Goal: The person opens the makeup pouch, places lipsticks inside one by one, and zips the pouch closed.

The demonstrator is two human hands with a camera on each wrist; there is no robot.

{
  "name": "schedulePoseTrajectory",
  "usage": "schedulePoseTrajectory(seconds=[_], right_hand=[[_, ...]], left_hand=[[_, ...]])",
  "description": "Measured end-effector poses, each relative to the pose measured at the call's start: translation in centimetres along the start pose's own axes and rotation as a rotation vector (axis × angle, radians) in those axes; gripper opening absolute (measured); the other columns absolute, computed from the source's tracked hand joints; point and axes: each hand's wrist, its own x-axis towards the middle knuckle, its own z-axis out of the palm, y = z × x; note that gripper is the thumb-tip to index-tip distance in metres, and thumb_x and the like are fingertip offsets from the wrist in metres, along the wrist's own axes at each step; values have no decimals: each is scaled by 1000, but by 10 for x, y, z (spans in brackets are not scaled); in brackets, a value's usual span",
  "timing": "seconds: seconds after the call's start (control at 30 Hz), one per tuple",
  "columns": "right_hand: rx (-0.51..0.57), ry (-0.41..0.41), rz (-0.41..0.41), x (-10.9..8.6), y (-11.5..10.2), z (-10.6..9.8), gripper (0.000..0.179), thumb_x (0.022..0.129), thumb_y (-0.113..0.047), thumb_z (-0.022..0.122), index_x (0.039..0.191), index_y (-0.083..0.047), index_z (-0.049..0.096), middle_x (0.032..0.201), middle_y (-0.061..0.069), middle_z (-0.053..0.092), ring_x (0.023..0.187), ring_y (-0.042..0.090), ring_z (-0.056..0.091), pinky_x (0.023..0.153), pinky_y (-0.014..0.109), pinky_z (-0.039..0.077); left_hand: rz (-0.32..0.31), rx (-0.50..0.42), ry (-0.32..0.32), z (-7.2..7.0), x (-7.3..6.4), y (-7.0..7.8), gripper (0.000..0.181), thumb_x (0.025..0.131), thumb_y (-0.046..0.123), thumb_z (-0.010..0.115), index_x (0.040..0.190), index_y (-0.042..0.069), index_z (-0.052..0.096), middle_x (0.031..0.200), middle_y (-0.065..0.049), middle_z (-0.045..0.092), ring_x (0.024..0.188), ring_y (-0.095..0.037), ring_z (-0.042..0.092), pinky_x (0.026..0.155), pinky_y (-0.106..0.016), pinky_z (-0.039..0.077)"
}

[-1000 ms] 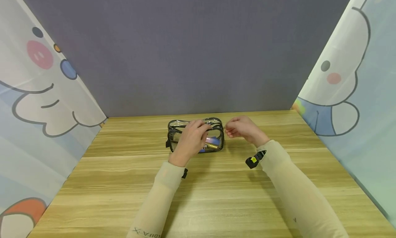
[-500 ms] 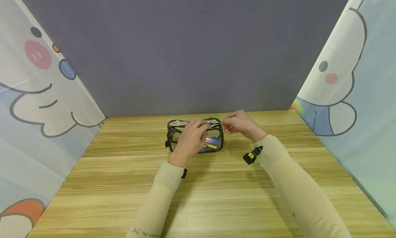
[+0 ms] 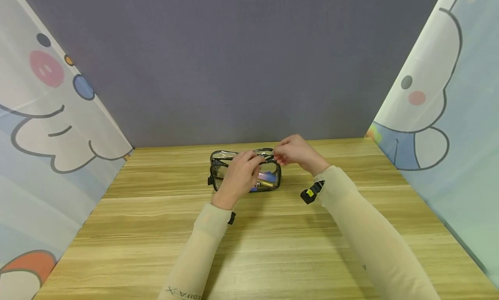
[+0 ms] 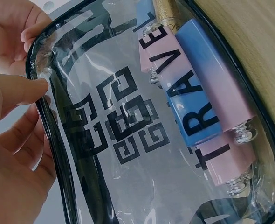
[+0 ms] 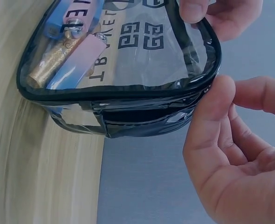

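Observation:
A clear zip pouch with black piping stands upright on the wooden table. Through its front show small pink-and-blue bottles and a glittery gold tube. With its thumb on the front, my left hand grips the pouch's top edge; its fingers lie behind. My right hand is at the top right corner, thumb and forefinger pinched together on the zipper pull, which the fingertips mostly hide. In the right wrist view, the zip gap along the pouch's side is dark and its state is hard to tell.
The wooden table extends around the pouch. Behind it rises a grey panel. Cartoon-print curtains hang on both sides. A black tab sticks out from the pouch's left end.
My right hand has moved left and slightly away from me, from beside the pouch's right end to over its top right corner. The left hand and pouch have stayed nearly still.

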Motion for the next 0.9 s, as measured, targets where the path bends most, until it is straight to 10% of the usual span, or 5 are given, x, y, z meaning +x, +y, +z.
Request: schedulePoseTrajectory(seconds=[0.9], right_hand=[[59,-11,16,-1,4,-5,26,97,-6,60,112,15,65,84,11,67,72,19,65,68,28,58]], left_hand=[[-85,-18,-139,-21,-3,-14,14,89,6,76,104,6,75,100,-6,68,94,-25,63,88,-38,52]])
